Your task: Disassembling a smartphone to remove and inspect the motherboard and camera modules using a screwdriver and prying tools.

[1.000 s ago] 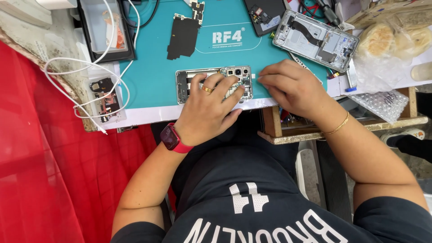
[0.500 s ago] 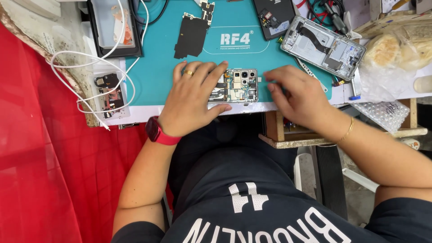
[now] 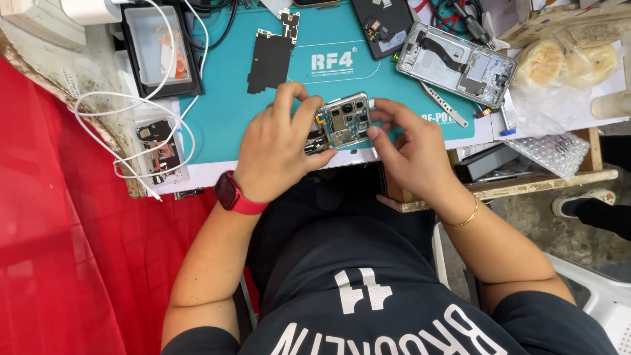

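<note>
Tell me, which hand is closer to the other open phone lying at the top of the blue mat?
Right. The right hand sits just below and left of the open phone, not touching it. The left hand is farther left, gripping the opened phone both hands hold.

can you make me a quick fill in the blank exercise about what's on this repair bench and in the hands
1. Both hands, left hand and right hand, hold an opened phone above a ____ coloured work mat.
2. On the left wrist sits a ____ watch.
3. On the right wrist is a thin gold ____.
4. The cloth hanging at the left of the bench is ____.

Missing words: teal; red; bracelet; red
</note>
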